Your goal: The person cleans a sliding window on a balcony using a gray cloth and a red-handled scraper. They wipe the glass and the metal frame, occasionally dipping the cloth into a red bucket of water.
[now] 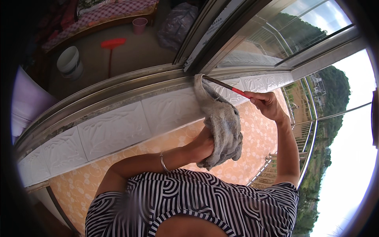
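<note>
A damp-looking grey cloth point(223, 130) hangs in folds from my left hand point(204, 145), which is partly hidden behind it. My right hand point(265, 103) grips the red end of a thin tool point(226, 86) with a dark shaft. The far tip of the tool is under the upper end of the cloth, where both meet the metal window track point(165, 77) at the foot of the sliding frame. What the tip is like cannot be seen. Dirt lies along the edge of the track point(118, 103).
White relief tiles point(115, 127) run below the track. Glass panes point(251, 53) stand at the upper right, a metal railing point(312, 130) beyond. Inside are a white bucket point(68, 62), a red broom point(113, 43), a pink basket point(139, 26) and a filled plastic bag point(177, 25). A purple curtain point(28, 97) hangs left.
</note>
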A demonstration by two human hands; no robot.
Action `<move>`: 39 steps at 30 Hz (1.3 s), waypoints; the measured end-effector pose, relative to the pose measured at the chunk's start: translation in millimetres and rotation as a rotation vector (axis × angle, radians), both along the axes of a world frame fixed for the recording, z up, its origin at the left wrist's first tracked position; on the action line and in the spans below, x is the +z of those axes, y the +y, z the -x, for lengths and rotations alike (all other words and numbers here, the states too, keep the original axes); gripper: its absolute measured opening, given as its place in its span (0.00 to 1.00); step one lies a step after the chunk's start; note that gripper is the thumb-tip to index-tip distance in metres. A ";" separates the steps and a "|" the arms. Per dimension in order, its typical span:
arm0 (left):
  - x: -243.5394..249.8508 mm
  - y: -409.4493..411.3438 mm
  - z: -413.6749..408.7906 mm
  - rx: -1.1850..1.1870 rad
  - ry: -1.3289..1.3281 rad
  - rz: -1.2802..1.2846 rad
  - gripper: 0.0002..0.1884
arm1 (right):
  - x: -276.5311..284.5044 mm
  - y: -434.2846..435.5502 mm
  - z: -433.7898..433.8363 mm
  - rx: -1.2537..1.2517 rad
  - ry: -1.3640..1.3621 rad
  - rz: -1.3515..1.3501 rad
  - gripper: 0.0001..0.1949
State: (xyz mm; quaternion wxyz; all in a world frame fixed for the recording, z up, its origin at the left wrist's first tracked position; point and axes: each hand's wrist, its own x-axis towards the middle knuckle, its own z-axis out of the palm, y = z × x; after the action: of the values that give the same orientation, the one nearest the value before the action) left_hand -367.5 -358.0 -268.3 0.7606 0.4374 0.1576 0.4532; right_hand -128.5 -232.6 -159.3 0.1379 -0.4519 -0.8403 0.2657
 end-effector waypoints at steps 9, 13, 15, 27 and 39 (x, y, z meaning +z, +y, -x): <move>2.8 11.6 34.9 0.220 0.279 -0.548 0.18 | -87.6 -50.9 -29.0 -0.213 0.533 0.032 0.17; 53.9 31.9 81.9 0.212 0.301 -0.404 0.18 | -104.7 -84.2 -25.1 -0.230 0.729 -0.030 0.18; 78.0 38.2 97.8 -0.014 -0.337 0.114 0.17 | -106.3 -100.3 -11.8 -0.226 0.851 -0.034 0.18; 138.7 50.9 152.1 0.496 0.029 -0.198 0.17 | -118.5 -99.8 135.7 -0.164 1.134 0.073 0.19; 151.7 81.4 172.1 0.374 0.226 -0.511 0.26 | -78.9 -44.4 216.7 -0.230 1.461 -0.047 0.17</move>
State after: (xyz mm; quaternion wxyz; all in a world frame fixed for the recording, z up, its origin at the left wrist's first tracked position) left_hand -539.6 -276.6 -116.6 0.5077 0.6249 0.1998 0.5584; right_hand -345.1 -277.1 -238.3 0.6989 -0.2417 -0.4872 0.4646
